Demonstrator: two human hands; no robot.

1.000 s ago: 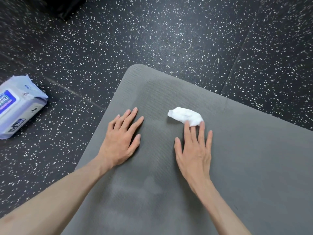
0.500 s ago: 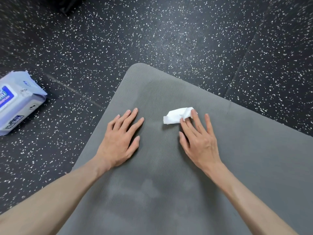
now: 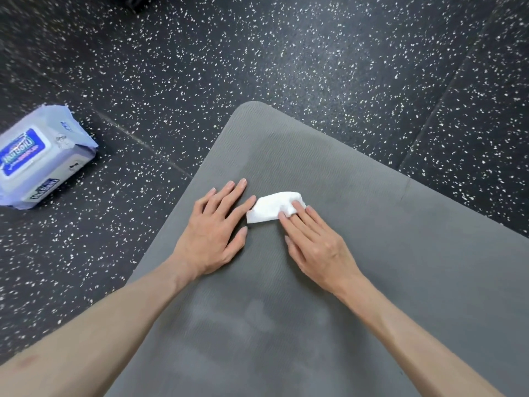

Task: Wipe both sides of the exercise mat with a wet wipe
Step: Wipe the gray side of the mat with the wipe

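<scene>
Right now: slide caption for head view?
Right hand presses wet wipe on grey mat; left hand flat beside.

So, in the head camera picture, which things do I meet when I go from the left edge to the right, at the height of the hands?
wipes pack on the floor → left hand flat on the mat → wet wipe → right hand, fingers pressing the wipe's right end.

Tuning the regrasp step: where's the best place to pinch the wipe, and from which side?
Probably the free left end of the wet wipe, pinched from above and slightly left. The right hand pins its right end flat with straight fingers, so only the left part lies bare on the mat. The left hand rests close beside it.
</scene>
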